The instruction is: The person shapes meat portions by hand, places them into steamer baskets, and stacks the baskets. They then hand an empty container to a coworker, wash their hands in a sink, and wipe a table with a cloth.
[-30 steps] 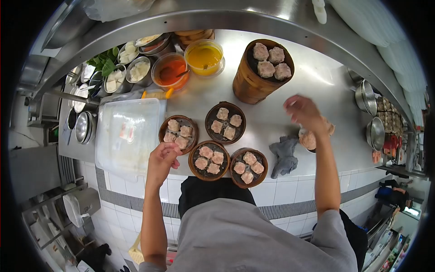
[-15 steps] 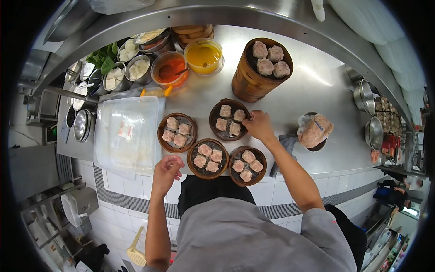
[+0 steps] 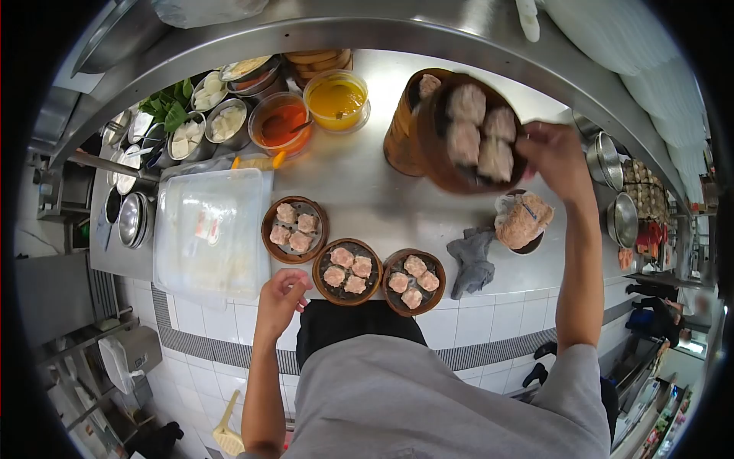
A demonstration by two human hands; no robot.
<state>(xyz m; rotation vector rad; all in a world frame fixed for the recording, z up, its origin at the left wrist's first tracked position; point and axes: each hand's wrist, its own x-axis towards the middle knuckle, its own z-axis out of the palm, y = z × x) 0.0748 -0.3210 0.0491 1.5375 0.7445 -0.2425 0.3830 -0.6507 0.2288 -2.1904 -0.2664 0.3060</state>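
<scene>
My right hand (image 3: pixel 552 157) grips the rim of a round steamer basket (image 3: pixel 440 157) with several dumplings in it, raised beside and partly over the tall steamer stack (image 3: pixel 399 145). My left hand (image 3: pixel 281 300) is at the counter's front edge, fingers curled but apart, with nothing in it. Three more baskets of dumplings stand on the counter: a left one (image 3: pixel 267 232), a middle one (image 3: pixel 346 301) near my left hand, and a right one (image 3: pixel 411 310).
A clear plastic lid or box (image 3: pixel 214 264) lies at the left. Behind are tubs of red sauce (image 3: pixel 275 118) and yellow sauce (image 3: pixel 336 99). A grey cloth (image 3: pixel 472 264) and a bowl of pinkish filling (image 3: pixel 524 222) are at the right. A metal shelf edge (image 3: pixel 367 38) crosses overhead.
My right hand has lifted the back basket off the counter and moved it up and right to the steamer stack. My left hand has barely moved.
</scene>
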